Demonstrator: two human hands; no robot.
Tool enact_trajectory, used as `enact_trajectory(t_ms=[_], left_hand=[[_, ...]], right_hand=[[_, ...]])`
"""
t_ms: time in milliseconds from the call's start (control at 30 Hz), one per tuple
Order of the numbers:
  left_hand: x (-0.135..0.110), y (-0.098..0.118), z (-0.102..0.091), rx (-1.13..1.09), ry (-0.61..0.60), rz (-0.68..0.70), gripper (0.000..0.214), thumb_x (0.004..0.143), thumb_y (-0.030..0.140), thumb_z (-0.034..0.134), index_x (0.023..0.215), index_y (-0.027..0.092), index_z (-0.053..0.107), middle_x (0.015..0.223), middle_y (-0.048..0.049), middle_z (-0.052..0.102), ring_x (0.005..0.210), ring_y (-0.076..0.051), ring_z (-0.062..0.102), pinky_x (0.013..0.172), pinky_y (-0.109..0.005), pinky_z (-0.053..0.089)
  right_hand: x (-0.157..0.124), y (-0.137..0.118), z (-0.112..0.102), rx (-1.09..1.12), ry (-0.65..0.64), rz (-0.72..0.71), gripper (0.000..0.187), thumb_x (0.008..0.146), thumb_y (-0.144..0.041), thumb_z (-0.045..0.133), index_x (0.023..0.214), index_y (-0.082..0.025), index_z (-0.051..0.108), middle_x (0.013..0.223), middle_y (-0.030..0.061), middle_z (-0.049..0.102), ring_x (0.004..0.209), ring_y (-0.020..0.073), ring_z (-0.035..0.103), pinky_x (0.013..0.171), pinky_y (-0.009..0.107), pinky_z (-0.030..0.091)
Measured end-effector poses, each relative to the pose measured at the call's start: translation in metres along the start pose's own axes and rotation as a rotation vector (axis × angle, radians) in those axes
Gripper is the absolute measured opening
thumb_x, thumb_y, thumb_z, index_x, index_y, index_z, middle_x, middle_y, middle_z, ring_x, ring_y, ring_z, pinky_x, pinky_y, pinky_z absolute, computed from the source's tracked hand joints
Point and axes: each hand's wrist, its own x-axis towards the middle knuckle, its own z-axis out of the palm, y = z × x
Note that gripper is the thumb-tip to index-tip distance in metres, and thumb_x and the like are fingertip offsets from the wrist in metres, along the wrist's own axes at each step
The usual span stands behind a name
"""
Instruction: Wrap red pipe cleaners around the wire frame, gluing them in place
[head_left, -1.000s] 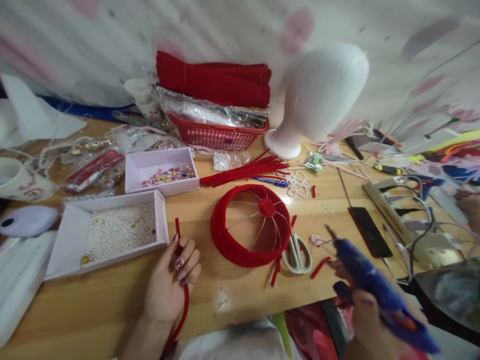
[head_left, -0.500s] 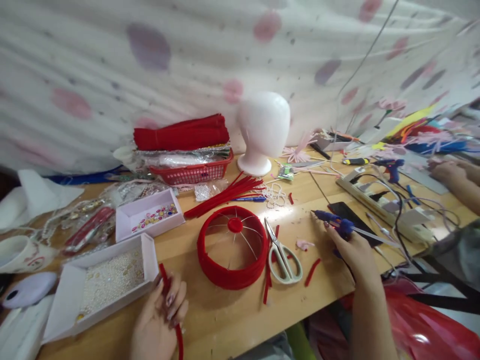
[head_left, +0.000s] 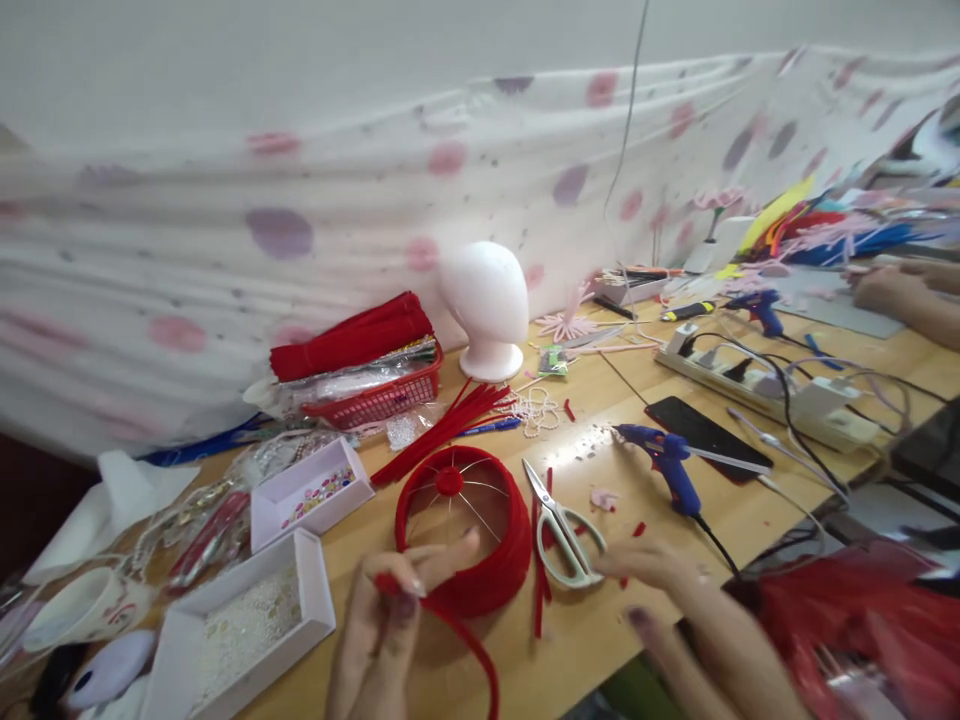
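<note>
A red pipe cleaner [head_left: 469, 640] is pinched between the thumb and fingers of my left hand [head_left: 390, 620], its free end curving down to the right. Just behind that hand lies a round red fuzzy frame [head_left: 487, 590] with thin wire spokes meeting at a red centre disc [head_left: 450, 482]. My right hand [head_left: 690, 610] is in the air, fingers spread and somewhat blurred, with nothing in it. Nearest to its fingertips are white-handled scissors [head_left: 561, 530]. The blue glue gun [head_left: 664, 460] rests on the table [head_left: 570, 660] beyond it.
White boxes of beads [head_left: 315, 590] and gems [head_left: 364, 485] stand left. Behind are a red basket [head_left: 375, 395], red pipe cleaners [head_left: 450, 435] and a white foam head [head_left: 491, 310]. At right lie a phone [head_left: 709, 440], a power strip [head_left: 765, 390] with cables, and another person's hands [head_left: 892, 290].
My right hand has let go of the glue gun and moved toward me. My left hand has moved right with the pipe cleaner, to the round frame. The camera view has tilted up.
</note>
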Motion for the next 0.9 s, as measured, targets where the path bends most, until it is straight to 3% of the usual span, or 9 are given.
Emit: enact_trajectory(t_ms=[100, 167, 233, 400, 567, 700, 833, 900], left_hand=[[-0.015, 0.000, 0.028, -0.041, -0.133, 0.077, 0.040, 0.079, 0.057, 0.082, 0.071, 0.024, 0.062, 0.104, -0.0096, 0.079, 0.112, -0.031, 0.070, 0.093, -0.043, 0.059], [-0.022, 0.000, 0.040, -0.075, -0.143, 0.101, 0.038, 0.076, 0.055, 0.085, 0.069, 0.023, 0.065, 0.112, -0.0082, 0.078, 0.106, -0.027, 0.072, 0.089, -0.039, 0.061], [-0.024, 0.000, 0.046, -0.068, -0.063, 0.115, 0.034, 0.072, 0.052, 0.089, 0.072, 0.025, 0.069, 0.108, -0.0047, 0.077, 0.096, -0.022, 0.074, 0.086, -0.033, 0.062], [-0.025, -0.002, 0.040, 0.020, 0.127, 0.117, 0.036, 0.068, 0.055, 0.091, 0.086, 0.027, 0.076, 0.083, -0.0011, 0.077, 0.073, -0.017, 0.071, 0.070, -0.027, 0.062], [-0.025, -0.005, 0.035, 0.020, 0.110, 0.259, 0.027, 0.070, 0.048, 0.091, 0.075, 0.025, 0.077, 0.077, -0.0013, 0.073, 0.073, -0.016, 0.068, 0.069, -0.024, 0.059], [-0.021, -0.005, 0.030, 0.002, 0.093, 0.279, 0.023, 0.073, 0.041, 0.091, 0.072, 0.024, 0.076, 0.080, -0.0022, 0.071, 0.076, -0.015, 0.066, 0.069, -0.022, 0.057], [-0.020, -0.008, 0.024, -0.069, 0.039, 0.228, 0.025, 0.075, 0.041, 0.090, 0.071, 0.022, 0.073, 0.077, -0.0020, 0.069, 0.074, -0.014, 0.065, 0.068, -0.020, 0.056], [-0.021, -0.012, 0.020, -0.079, 0.071, 0.181, 0.022, 0.075, 0.039, 0.090, 0.076, 0.023, 0.075, 0.077, -0.0016, 0.071, 0.072, -0.014, 0.066, 0.067, -0.020, 0.056]], right_hand=[[-0.001, -0.020, 0.037, 0.198, -0.140, 0.012, 0.036, 0.093, -0.041, 0.070, 0.125, -0.026, 0.066, 0.098, 0.0083, 0.075, 0.090, 0.0223, 0.075, 0.077, 0.028, 0.064], [-0.005, -0.024, 0.050, 0.375, -0.158, 0.041, 0.030, 0.099, -0.038, 0.064, 0.125, -0.025, 0.063, 0.095, 0.0071, 0.075, 0.082, 0.0177, 0.075, 0.069, 0.023, 0.062], [-0.007, -0.026, 0.054, 0.513, -0.161, 0.078, 0.018, 0.103, -0.030, 0.057, 0.118, -0.024, 0.064, 0.085, 0.0032, 0.074, 0.067, 0.0122, 0.071, 0.057, 0.017, 0.057], [-0.003, -0.031, 0.045, 0.497, -0.149, 0.034, 0.018, 0.099, -0.016, 0.058, 0.109, -0.024, 0.070, 0.080, 0.0006, 0.075, 0.061, 0.0097, 0.069, 0.052, 0.015, 0.052], [-0.006, -0.032, 0.042, 0.410, -0.278, 0.001, 0.029, 0.098, -0.012, 0.055, 0.119, -0.026, 0.069, 0.087, 0.0007, 0.077, 0.069, 0.0109, 0.071, 0.058, 0.016, 0.055], [-0.004, -0.031, 0.047, 0.350, -0.389, -0.051, 0.036, 0.097, -0.010, 0.053, 0.125, -0.027, 0.067, 0.086, 0.0002, 0.073, 0.068, 0.0094, 0.067, 0.055, 0.015, 0.050], [0.002, -0.033, 0.056, 0.364, -0.363, -0.094, 0.036, 0.096, -0.007, 0.056, 0.123, -0.025, 0.070, 0.085, 0.0018, 0.070, 0.069, 0.0096, 0.065, 0.053, 0.015, 0.049], [0.003, -0.034, 0.061, 0.382, -0.328, -0.108, 0.035, 0.095, -0.005, 0.056, 0.119, -0.025, 0.072, 0.087, 0.0027, 0.072, 0.071, 0.0102, 0.067, 0.057, 0.018, 0.053]])
